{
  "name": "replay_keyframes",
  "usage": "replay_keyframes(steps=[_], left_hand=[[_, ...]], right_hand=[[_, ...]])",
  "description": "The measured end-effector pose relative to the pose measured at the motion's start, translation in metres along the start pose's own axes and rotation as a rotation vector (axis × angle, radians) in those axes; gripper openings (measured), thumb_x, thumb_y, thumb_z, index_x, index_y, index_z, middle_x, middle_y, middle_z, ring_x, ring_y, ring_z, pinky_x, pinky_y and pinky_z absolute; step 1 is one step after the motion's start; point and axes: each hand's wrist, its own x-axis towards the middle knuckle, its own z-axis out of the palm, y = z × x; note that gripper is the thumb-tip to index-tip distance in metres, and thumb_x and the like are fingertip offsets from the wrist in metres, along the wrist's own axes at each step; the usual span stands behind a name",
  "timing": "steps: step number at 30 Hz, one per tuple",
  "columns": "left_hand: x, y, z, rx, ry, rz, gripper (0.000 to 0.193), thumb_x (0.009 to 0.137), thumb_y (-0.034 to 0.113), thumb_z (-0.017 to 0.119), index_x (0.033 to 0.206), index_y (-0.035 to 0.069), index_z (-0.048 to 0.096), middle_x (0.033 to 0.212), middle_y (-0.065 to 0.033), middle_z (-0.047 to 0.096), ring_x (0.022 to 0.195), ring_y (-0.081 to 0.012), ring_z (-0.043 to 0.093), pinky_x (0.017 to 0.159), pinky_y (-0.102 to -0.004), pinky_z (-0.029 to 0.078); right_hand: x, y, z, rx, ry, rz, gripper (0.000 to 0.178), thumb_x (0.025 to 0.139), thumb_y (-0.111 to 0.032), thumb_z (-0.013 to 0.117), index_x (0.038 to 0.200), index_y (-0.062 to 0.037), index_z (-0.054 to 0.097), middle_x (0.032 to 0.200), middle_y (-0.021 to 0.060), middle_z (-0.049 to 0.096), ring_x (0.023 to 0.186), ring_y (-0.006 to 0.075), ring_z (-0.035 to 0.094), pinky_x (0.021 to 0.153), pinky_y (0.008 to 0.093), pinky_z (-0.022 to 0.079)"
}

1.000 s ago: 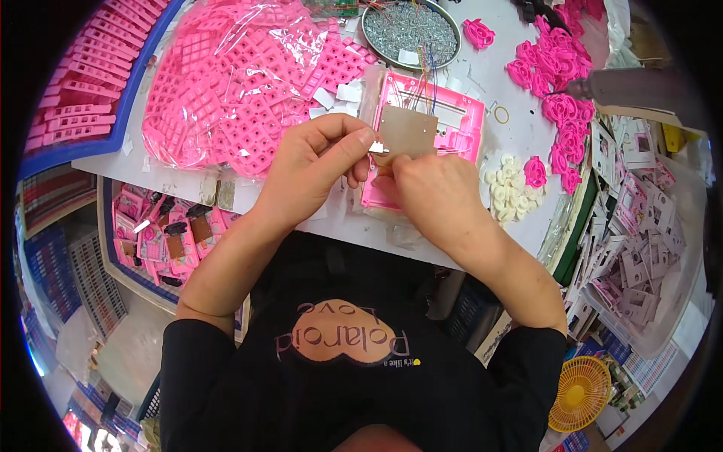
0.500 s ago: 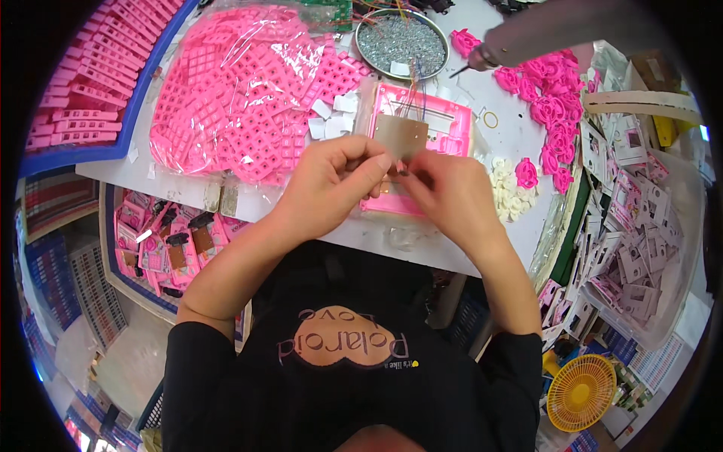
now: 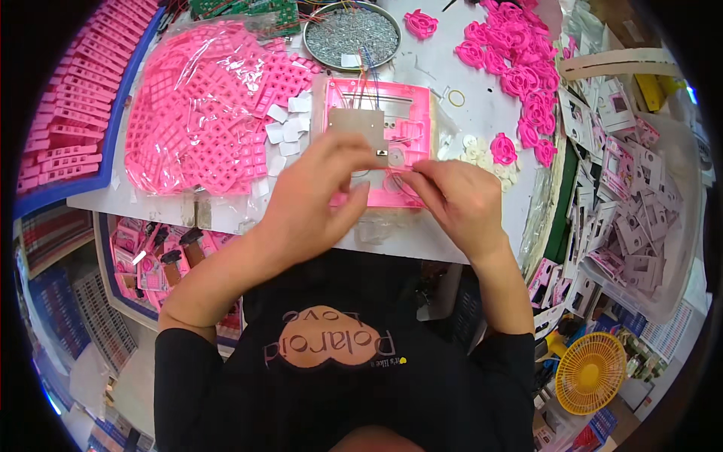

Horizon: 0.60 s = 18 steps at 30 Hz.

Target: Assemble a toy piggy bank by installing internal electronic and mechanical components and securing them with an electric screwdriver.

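Observation:
A pink plastic housing (image 3: 422,105) lies on the white table in front of me, with a flat brownish-grey board (image 3: 354,124) set in it. Thin coloured wires (image 3: 367,71) run up from the board. My left hand (image 3: 312,200) hovers over the housing's left side, thumb and fingers apart, holding nothing visible. At its lower right, my right hand (image 3: 461,197) is closed in a pinch near thin wires (image 3: 399,181). What sits between those fingertips is too small to make out.
Behind the housing stands a round tray of screws (image 3: 352,38). A clear bag of pink keypad parts (image 3: 199,105) is at left, with white squares (image 3: 286,129) beside it. Pink rings (image 3: 520,75) and white discs (image 3: 482,158) lie at right. A blue crate (image 3: 113,143) stands far left.
My hands, together over the board before, have drawn apart. The left fingers have spread. The right pinch stays over the housing's lower right. The screwdriver at upper right has nearly left view.

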Motion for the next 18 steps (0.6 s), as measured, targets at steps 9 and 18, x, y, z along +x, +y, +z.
replay_keyframes(steps=[9,18], left_hand=[[-0.019,-0.03,0.031,0.254,-0.165,0.279,0.024,0.078,0.004,0.071,0.1,0.002,0.062,0.094,-0.0129,0.06,0.087,-0.0321,0.06,0.076,-0.041,0.05],[-0.019,-0.032,0.032,0.28,-0.172,0.269,0.019,0.079,0.003,0.07,0.096,0.002,0.062,0.091,-0.0121,0.059,0.084,-0.0318,0.059,0.075,-0.0412,0.049]], right_hand=[[-0.04,0.008,0.01,-0.033,-0.147,0.059,0.016,0.081,-0.02,0.079,0.083,-0.0059,0.071,0.071,0.0077,0.065,0.061,0.0236,0.063,0.053,0.034,0.048],[-0.045,0.011,0.02,0.513,-0.163,0.569,0.014,0.084,-0.018,0.077,0.084,-0.004,0.075,0.07,0.0111,0.067,0.057,0.023,0.06,0.054,0.0315,0.046]])
